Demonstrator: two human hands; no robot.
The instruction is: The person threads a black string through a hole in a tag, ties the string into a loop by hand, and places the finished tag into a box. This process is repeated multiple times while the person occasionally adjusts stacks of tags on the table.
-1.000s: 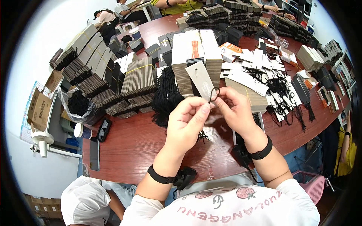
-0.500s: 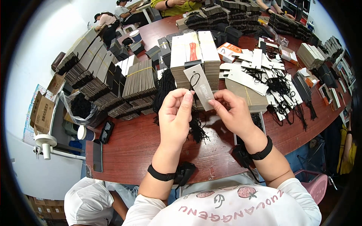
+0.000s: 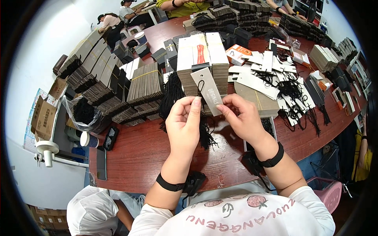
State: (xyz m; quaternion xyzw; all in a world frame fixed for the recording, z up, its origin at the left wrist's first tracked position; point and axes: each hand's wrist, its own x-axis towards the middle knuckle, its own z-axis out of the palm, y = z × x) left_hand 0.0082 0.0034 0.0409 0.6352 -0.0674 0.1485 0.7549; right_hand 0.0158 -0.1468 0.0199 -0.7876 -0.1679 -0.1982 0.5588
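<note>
A grey hang tag (image 3: 207,89) with pale print and a hole near its top end is held tilted over the table. My right hand (image 3: 241,115) pinches its lower right edge between thumb and fingers. My left hand (image 3: 184,121) is closed on a thin black cord (image 3: 201,87), whose small loop stands against the tag's left side, just below the hole. Whether the cord passes through the hole I cannot tell. Behind the tag rise stacks of blank tags (image 3: 218,51), with a red-handled tool (image 3: 201,54) on top. Black cords (image 3: 172,89) hang in a bundle left of the stacks.
Banded tag stacks (image 3: 145,83) fill the left side. Loose white tags with black cords (image 3: 289,88) lie in a heap at right, near an orange-white box (image 3: 238,54). A phone (image 3: 101,164) rests by the left edge. Other people sit around the far side and at lower left.
The cord loop has slipped slightly down and left against the tag, and looks narrower. Both hands keep their grips and have hardly moved.
</note>
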